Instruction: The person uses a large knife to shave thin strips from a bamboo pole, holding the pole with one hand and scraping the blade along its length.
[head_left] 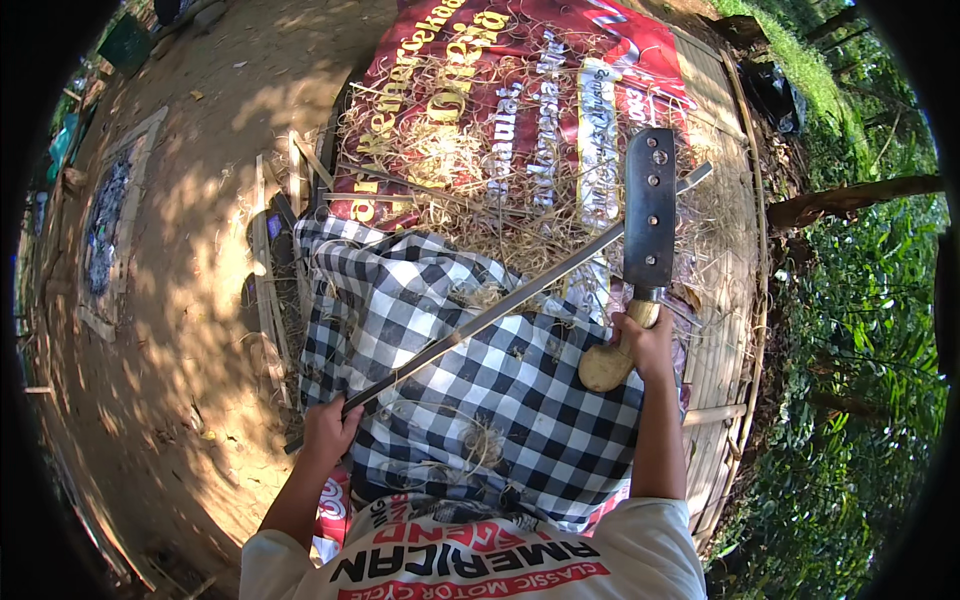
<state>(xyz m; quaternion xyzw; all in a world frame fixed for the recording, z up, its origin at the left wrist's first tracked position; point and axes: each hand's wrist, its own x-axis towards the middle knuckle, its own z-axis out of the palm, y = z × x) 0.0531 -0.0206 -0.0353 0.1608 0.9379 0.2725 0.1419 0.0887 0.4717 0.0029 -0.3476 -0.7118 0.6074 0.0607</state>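
My right hand [648,345] is closed round the pale wooden handle of a broad, dark cleaver [650,215]. The handle ends in a rounded knob, and rivets or holes run along the blade, which points away from me. Closed on the near end of a long, thin bamboo strip [490,315], my left hand [330,430] is low on the left. The strip slants up to the right and passes behind the blade, its far tip showing beyond. Under the strip, a black-and-white checked cloth [480,385] covers my lap, dotted with curled shavings.
Beyond the cloth, a red printed banner [400,120] is strewn with shavings [450,150]. Bamboo slats [715,400] edge the platform on the right, with green plants [860,330] past them. On the dirt ground at left lies a framed ash patch [108,225].
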